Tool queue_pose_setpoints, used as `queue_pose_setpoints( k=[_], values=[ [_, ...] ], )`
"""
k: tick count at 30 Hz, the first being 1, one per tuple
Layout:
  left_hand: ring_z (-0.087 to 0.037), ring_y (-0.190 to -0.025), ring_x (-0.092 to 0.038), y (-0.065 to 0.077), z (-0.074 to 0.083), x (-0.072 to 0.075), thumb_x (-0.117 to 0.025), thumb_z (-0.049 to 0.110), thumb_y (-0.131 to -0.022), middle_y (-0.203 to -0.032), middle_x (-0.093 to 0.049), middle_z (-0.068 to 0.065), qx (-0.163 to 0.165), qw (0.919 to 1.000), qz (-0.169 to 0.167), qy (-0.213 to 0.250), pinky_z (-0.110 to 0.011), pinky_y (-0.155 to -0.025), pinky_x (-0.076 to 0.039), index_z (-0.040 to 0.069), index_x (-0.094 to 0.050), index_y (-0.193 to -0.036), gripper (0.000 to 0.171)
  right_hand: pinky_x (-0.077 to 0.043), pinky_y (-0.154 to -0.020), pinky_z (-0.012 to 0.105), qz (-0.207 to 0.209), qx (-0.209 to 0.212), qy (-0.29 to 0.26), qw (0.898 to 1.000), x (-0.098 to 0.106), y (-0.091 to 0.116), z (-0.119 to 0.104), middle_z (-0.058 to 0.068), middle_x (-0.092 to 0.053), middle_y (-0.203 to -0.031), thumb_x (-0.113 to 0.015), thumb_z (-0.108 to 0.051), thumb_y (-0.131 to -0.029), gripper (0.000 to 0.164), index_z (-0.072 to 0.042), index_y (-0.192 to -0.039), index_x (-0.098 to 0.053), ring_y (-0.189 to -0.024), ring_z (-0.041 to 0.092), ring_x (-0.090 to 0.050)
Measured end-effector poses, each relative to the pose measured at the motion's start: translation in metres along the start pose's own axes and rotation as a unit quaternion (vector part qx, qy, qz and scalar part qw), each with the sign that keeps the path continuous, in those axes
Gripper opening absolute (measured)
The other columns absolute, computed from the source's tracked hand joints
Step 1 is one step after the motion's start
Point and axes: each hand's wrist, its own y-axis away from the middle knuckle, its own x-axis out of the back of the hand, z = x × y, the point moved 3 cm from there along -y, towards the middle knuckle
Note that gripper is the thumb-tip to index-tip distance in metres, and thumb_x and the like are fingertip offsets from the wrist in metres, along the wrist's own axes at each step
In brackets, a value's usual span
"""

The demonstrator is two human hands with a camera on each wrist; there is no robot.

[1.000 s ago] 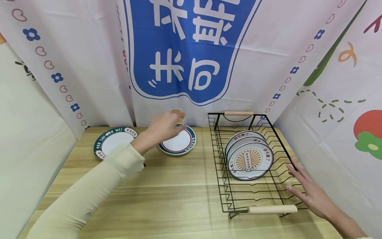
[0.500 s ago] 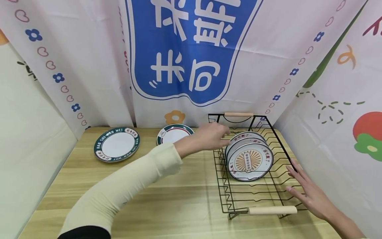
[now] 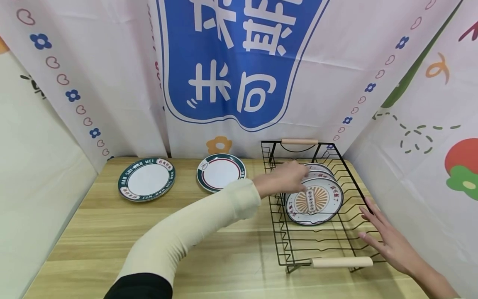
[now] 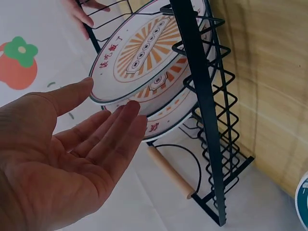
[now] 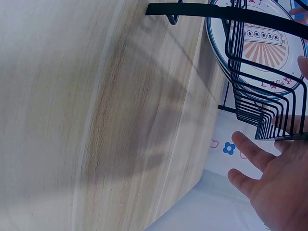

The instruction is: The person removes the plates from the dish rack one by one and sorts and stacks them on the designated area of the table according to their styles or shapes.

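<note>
A black wire dish rack with wooden handles [image 3: 341, 262] stands on the right of the table. Several white plates with orange sunburst prints lean upright in it, the front plate [image 3: 321, 205] facing me. My left hand [image 3: 285, 178] reaches over the rack's left side to the plates' upper left rims. In the left wrist view, this hand [image 4: 72, 154] has its thumb right at the front plate's rim, apart from its loosely bent fingers. My right hand [image 3: 393, 245] rests along the rack's right rail, fingers spread and nearly straight.
Two green-rimmed places are taken on the wooden table [image 3: 112, 232]: a larger plate [image 3: 145, 180] lies flat at the back left, a smaller plate [image 3: 220, 172] at the back middle. A printed cloth [image 3: 127, 83] hangs behind, and another closes off the right side.
My left hand has swept right from above the smaller green-rimmed plate to the plates in the rack. My right hand has stayed at the rack's right rail.
</note>
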Motion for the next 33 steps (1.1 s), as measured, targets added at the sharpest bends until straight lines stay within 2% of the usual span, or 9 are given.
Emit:
queue_pose_setpoints(
  k=[4,7,15,18,21,25,28,30,33],
  values=[
    [-0.005,-0.055,-0.048,-0.009,0.002,-0.008,-0.072,0.026,-0.089,-0.084,-0.064,0.002,-0.001,0.9999,-0.009,0.010,-0.018,-0.062,-0.047,0.009,-0.066,-0.113,0.029,-0.040,-0.085,0.068,0.000,-0.001,0.000,1.000,0.001,0.000,-0.002,0.001,-0.004,-0.165,-0.066,-0.020,-0.092,0.074,-0.017,-0.155,-0.027,-0.126,-0.021,-0.027],
    [-0.006,-0.053,-0.039,-0.016,0.003,-0.013,-0.073,0.025,-0.089,-0.068,-0.048,0.004,-0.003,0.9998,-0.020,0.005,-0.019,-0.054,-0.041,0.010,-0.066,-0.104,0.022,-0.040,-0.084,0.067,0.005,0.003,0.000,1.000,0.002,0.000,-0.004,0.001,-0.006,-0.165,-0.066,-0.019,-0.092,0.073,-0.015,-0.154,-0.029,-0.127,-0.021,-0.028],
    [-0.008,-0.059,-0.040,-0.027,0.006,-0.017,-0.072,0.023,-0.090,-0.071,-0.044,0.003,0.011,0.9981,-0.061,-0.007,-0.020,-0.055,-0.040,0.010,-0.062,-0.094,0.017,-0.040,-0.086,0.067,0.010,0.007,-0.003,1.000,0.003,0.000,-0.007,0.002,-0.006,-0.165,-0.067,-0.018,-0.091,0.072,-0.014,-0.153,-0.030,-0.126,-0.020,-0.029],
    [-0.008,-0.059,-0.041,-0.028,0.007,-0.017,-0.070,0.019,-0.090,-0.073,-0.046,0.003,0.020,0.9972,-0.071,-0.011,-0.018,-0.055,-0.042,0.011,-0.060,-0.093,0.013,-0.032,-0.109,0.048,0.015,0.011,-0.008,1.000,0.003,0.000,-0.006,0.002,-0.007,-0.165,-0.067,-0.016,-0.091,0.072,-0.014,-0.153,-0.032,-0.127,-0.021,-0.029],
    [-0.008,-0.060,-0.042,-0.027,0.007,-0.018,-0.064,0.005,-0.091,-0.077,-0.048,0.002,0.029,0.9965,-0.078,-0.002,-0.017,-0.054,-0.043,0.010,-0.060,-0.096,0.009,-0.020,-0.109,0.018,0.019,0.016,-0.005,1.000,0.003,-0.001,-0.006,0.003,-0.009,-0.164,-0.067,-0.016,-0.091,0.072,-0.014,-0.153,-0.032,-0.128,-0.021,-0.029],
    [-0.009,-0.064,-0.045,-0.025,0.007,-0.019,-0.057,-0.008,-0.088,-0.083,-0.053,0.000,0.038,0.9963,-0.076,0.013,-0.017,-0.055,-0.044,0.009,-0.060,-0.104,0.024,-0.022,-0.110,0.025,0.019,0.015,-0.005,1.000,0.003,-0.001,-0.007,0.002,-0.008,-0.164,-0.067,-0.016,-0.091,0.071,-0.015,-0.153,-0.031,-0.127,-0.021,-0.029],
    [-0.009,-0.064,-0.044,-0.024,0.007,-0.020,-0.056,-0.007,-0.090,-0.082,-0.053,0.000,0.035,0.9970,-0.069,0.003,-0.018,-0.057,-0.044,0.010,-0.060,-0.104,0.022,-0.017,-0.110,0.019,0.019,0.017,-0.009,1.000,0.002,0.000,-0.008,0.003,-0.008,-0.164,-0.066,-0.016,-0.091,0.071,-0.015,-0.153,-0.031,-0.127,-0.021,-0.029],
    [-0.009,-0.064,-0.044,-0.023,0.007,-0.022,-0.058,-0.005,-0.090,-0.081,-0.052,0.001,0.033,0.9975,-0.063,0.000,-0.018,-0.058,-0.044,0.010,-0.060,-0.105,0.021,-0.011,-0.102,0.007,0.019,0.017,-0.011,1.000,0.002,0.000,-0.008,0.003,-0.008,-0.164,-0.066,-0.016,-0.091,0.072,-0.016,-0.153,-0.030,-0.127,-0.021,-0.029],
    [-0.008,-0.064,-0.044,-0.022,0.007,-0.026,-0.058,-0.004,-0.090,-0.080,-0.051,0.002,0.026,0.9983,-0.051,-0.005,-0.017,-0.060,-0.045,0.011,-0.059,-0.106,0.022,-0.016,-0.108,0.014,0.016,0.016,-0.008,1.000,0.002,0.001,-0.007,0.003,-0.007,-0.165,-0.065,-0.016,-0.092,0.072,-0.018,-0.154,-0.029,-0.128,-0.020,-0.029]
  ],
)
